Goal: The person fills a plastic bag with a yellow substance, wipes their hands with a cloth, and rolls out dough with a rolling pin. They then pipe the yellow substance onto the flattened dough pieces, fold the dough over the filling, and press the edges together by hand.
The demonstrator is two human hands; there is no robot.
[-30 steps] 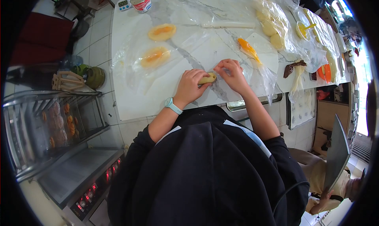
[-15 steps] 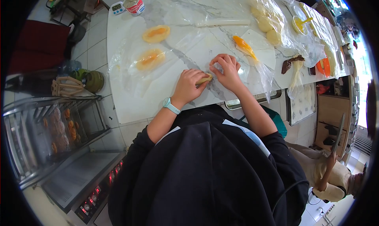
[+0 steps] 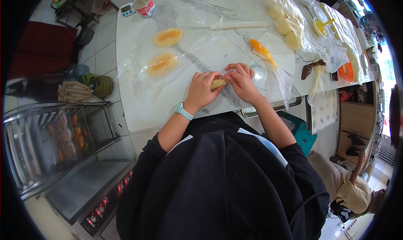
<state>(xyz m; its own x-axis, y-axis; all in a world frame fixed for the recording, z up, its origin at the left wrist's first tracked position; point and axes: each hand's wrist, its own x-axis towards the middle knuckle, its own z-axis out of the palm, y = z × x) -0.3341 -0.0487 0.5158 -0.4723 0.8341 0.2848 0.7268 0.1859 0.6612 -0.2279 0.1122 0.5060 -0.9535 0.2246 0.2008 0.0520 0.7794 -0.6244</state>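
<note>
My left hand (image 3: 201, 91) is wrapped around a small, pale yellow piece of dough (image 3: 218, 84), partly hidden by the fingers. At the dough's right end, my right hand (image 3: 242, 84) has its thumb and fingertips drawn together, pinching the edge. Two flattened dough ovals lie to the upper left: one oval (image 3: 168, 37) is farther away, the other oval (image 3: 162, 63) nearer, both with an orange filling in the middle. Beyond my right hand rests a clear piping bag (image 3: 262, 51) with orange filling in its tip.
A rolling pin (image 3: 239, 25) lies across the marble table (image 3: 138, 110). Plastic covers dough balls (image 3: 283, 26) at the upper right, near a yellow bowl (image 3: 320, 28). A can (image 3: 144, 7) and timer (image 3: 126, 10) stand far left. Another person (image 3: 354, 194) is at right; a metal rack (image 3: 63, 135) stands left.
My right hand has moved left and closed onto the dough's end; before, it was slightly apart from it. The other person at right has shifted and lowered an arm.
</note>
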